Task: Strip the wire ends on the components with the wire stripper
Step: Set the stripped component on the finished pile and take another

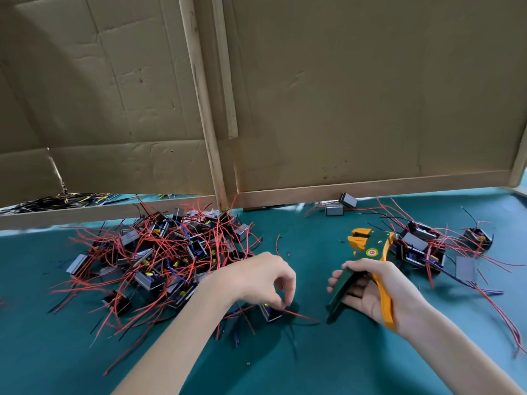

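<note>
the right hand (376,292) grips the green-and-orange metal wire stripper (368,269). the left hand (265,277) pinches a thin red wire (302,316) of a small black boxy component (271,311) on the teal counter (285,366).

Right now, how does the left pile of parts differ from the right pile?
The left pile is much bigger and heaped in a dense tangle; the right pile is small and spread out. The left pile lies beside the left hand, which pinches a red wire; the right pile lies behind the stripper gripped by the right hand. Both hold dark blocks with red wires.
</note>
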A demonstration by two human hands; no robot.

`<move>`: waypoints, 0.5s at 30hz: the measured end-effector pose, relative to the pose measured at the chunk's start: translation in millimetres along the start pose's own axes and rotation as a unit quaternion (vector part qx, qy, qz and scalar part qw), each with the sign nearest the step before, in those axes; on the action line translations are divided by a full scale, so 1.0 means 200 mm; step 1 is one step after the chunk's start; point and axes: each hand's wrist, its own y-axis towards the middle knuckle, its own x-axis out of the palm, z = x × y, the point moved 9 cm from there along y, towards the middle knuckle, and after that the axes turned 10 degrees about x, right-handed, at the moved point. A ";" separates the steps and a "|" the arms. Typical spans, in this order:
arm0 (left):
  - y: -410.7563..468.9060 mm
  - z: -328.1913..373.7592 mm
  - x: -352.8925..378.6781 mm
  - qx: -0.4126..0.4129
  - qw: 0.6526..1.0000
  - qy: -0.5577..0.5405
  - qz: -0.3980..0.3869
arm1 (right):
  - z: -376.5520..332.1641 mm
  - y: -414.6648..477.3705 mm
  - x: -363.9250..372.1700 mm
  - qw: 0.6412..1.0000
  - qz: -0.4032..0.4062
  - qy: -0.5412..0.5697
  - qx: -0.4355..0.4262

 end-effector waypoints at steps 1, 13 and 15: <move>0.00 -0.01 0.00 0.001 1.000 -0.020 0.002 | 0.00 0.00 0.00 1.000 -0.001 0.001 0.001; -0.01 0.00 0.05 0.015 0.997 -0.065 -0.045 | 0.00 0.00 0.00 1.000 -0.003 0.004 0.000; -0.03 -0.01 0.03 0.020 0.995 -0.085 -0.041 | 0.00 0.00 0.00 1.000 -0.006 0.006 0.001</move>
